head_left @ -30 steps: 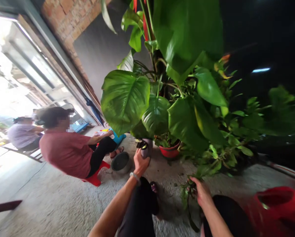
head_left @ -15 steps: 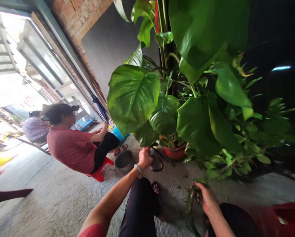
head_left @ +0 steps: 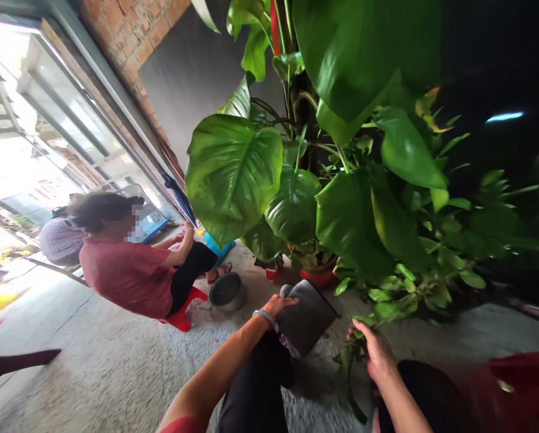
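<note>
Your left hand (head_left: 280, 304) grips a dark grey pot (head_left: 306, 317) tipped on its side, mouth toward your knee, while your right hand (head_left: 375, 352), just right of it, closes around a leafy cutting (head_left: 348, 361) above the floor (head_left: 98, 367).

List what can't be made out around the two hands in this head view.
- Left hand grips a dark soft pot; its inside faces away, so contents are hidden.
- Right hand is on a leafy cutting; the fingertips are buried in leaves, so the grip is unclear.
- Red container, lower right: blurred and cut by the frame edge.
- Red plant pot: largely covered by big leaves.
</note>
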`<state>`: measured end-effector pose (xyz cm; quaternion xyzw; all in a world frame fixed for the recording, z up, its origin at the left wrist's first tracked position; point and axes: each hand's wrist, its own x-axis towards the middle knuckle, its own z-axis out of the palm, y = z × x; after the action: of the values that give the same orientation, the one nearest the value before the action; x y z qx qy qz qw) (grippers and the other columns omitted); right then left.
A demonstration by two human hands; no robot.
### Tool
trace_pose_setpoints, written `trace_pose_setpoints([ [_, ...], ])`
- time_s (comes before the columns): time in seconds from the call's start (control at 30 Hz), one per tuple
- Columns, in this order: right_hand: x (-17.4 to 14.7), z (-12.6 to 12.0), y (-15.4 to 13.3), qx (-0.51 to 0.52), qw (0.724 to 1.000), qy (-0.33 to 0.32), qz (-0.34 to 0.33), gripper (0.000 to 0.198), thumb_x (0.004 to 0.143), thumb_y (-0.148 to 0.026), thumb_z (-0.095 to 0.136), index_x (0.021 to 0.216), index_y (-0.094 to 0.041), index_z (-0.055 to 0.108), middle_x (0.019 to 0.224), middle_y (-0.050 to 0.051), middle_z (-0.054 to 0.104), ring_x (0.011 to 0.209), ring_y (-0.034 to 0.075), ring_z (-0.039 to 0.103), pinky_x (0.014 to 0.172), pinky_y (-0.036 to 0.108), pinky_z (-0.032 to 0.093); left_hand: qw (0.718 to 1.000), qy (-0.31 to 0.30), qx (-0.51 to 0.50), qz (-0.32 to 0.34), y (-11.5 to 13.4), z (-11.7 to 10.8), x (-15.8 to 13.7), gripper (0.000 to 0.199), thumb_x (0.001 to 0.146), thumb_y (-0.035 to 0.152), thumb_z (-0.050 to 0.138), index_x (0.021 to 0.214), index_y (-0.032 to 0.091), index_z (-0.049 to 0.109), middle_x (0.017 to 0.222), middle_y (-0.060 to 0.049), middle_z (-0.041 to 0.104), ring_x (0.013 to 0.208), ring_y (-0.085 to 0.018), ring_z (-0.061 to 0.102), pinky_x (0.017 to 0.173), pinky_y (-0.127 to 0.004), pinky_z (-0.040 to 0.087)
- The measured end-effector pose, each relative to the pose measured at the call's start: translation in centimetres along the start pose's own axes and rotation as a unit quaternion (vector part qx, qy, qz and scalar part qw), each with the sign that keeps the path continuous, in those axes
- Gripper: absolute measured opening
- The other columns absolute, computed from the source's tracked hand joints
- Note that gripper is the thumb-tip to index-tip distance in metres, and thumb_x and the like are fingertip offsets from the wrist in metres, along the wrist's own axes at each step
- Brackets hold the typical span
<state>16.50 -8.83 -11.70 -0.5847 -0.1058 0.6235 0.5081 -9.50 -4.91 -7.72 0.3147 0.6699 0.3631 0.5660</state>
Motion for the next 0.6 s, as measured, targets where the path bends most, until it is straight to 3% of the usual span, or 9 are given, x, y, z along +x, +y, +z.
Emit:
trace_pose_setpoints([
  [0.13, -0.3, -0.1, -0.1, 0.006, 1.000, -0.003, 0.004, 0.043, 0.039, -0.046, 0.088, 0.065, -0.019, 0.068, 0.053, 0.002, 0.067, 0.047, 0.016, 0.057, 0.044, 0.028, 0.047, 0.997, -0.025, -0.052, -0.055, -0.2, -0.7, -2.2, 0.027, 0.082, 0.040, 0.081, 0.094, 0.016, 0.075, 0.086, -0.008, 0.079, 0.089, -0.023, 0.078, 0.093, -0.037, 0.063],
  [0.23, -0.4, 0.0, 0.0, 0.011, 1.000, 0.004, 0.005, 0.038, 0.041, -0.043, 0.087, 0.064, -0.020, 0.067, 0.052, 0.001, 0.066, 0.047, 0.016, 0.057, 0.044, 0.028, 0.046, 0.994, -0.050, -0.066, -0.077, 0.0, 0.4, -3.7, 0.020, 0.074, 0.030, 0.081, 0.085, 0.017, 0.072, 0.077, -0.007, 0.076, 0.085, -0.026, 0.079, 0.089, -0.041, 0.065],
  [0.33, -0.4, 0.1, 0.1, 0.017, 1.000, 0.017, 0.007, 0.032, 0.046, -0.038, 0.085, 0.066, -0.022, 0.066, 0.054, 0.000, 0.066, 0.050, 0.018, 0.060, 0.045, 0.028, 0.047, 0.994, -0.059, -0.087, -0.039, 1.1, 1.2, -5.8, 0.023, 0.063, 0.022, 0.081, 0.084, 0.018, 0.072, 0.074, -0.006, 0.075, 0.082, -0.027, 0.078, 0.084, -0.041, 0.065],
  [0.4, -0.4, 0.1, 0.2, 0.019, 1.000, 0.014, 0.015, 0.030, 0.049, -0.037, 0.084, 0.066, -0.022, 0.065, 0.054, 0.000, 0.065, 0.049, 0.018, 0.060, 0.043, 0.028, 0.045, 0.994, -0.049, -0.095, 0.031, 2.9, 1.4, -7.3, 0.035, 0.058, 0.022, 0.083, 0.092, 0.019, 0.074, 0.080, -0.005, 0.077, 0.085, -0.027, 0.077, 0.084, -0.040, 0.064],
  [0.47, -0.6, 0.2, 0.1, 0.020, 0.999, 0.003, 0.025, 0.030, 0.052, -0.038, 0.085, 0.066, -0.021, 0.064, 0.055, 0.001, 0.065, 0.047, 0.017, 0.059, 0.041, 0.027, 0.042, 0.986, -0.009, -0.057, 0.159, 5.7, 1.9, -8.4, 0.041, 0.056, 0.023, 0.086, 0.095, 0.020, 0.074, 0.088, -0.005, 0.079, 0.089, -0.028, 0.075, 0.083, -0.039, 0.063],
  [0.53, -0.7, 0.4, 0.0, 0.020, 0.999, -0.005, 0.031, 0.031, 0.052, -0.038, 0.085, 0.067, -0.020, 0.065, 0.056, 0.003, 0.067, 0.045, 0.016, 0.057, 0.039, 0.026, 0.040, 0.946, 0.072, 0.041, 0.314, 8.9, 3.0, -8.6, 0.034, 0.059, 0.023, 0.085, 0.090, 0.020, 0.071, 0.091, -0.005, 0.077, 0.091, -0.028, 0.071, 0.085, -0.039, 0.060],
  [0.6, -0.7, 0.7, 0.0, 0.021, 0.999, -0.007, 0.032, 0.032, 0.051, -0.037, 0.086, 0.068, -0.019, 0.066, 0.058, 0.004, 0.067, 0.045, 0.015, 0.056, 0.039, 0.026, 0.040, 0.885, 0.163, 0.154, 0.407, 11.7, 4.7, -7.5, 0.026, 0.063, 0.019, 0.082, 0.082, 0.022, 0.065, 0.091, -0.006, 0.073, 0.095, -0.028, 0.068, 0.090, -0.039, 0.057],
])
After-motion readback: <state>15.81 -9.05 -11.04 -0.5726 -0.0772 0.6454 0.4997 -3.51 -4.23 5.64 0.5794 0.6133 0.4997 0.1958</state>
